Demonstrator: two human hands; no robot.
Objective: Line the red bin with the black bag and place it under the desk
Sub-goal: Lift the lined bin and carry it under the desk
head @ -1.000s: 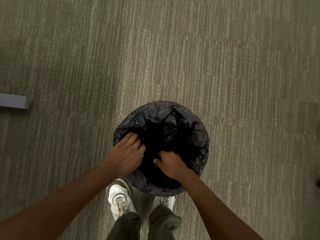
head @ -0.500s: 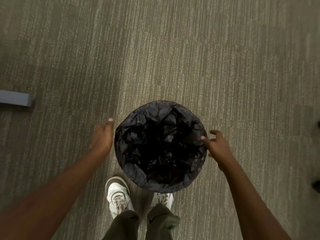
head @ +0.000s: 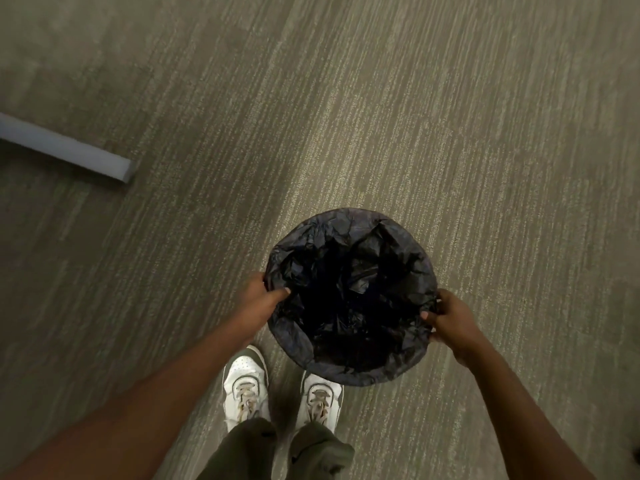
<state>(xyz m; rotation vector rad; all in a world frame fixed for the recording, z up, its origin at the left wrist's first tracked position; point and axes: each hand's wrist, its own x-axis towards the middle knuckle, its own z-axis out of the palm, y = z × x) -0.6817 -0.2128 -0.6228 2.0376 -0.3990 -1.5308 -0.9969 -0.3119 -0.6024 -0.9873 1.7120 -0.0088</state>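
Both hands, left hand (head: 258, 299) and right hand (head: 450, 318), grip the rim of the bin, thumbs inside. Its red is hidden under the black bag (head: 349, 292). It sits on streaked grey carpet (head: 346, 98).

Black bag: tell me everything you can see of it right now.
The black bag is thin, crinkled, glossy plastic, opened into a round mouth and folded over the rim of the bin, whose red is hidden. It stands on the carpet. The left hand and right hand grip opposite edges, thumbs inside.
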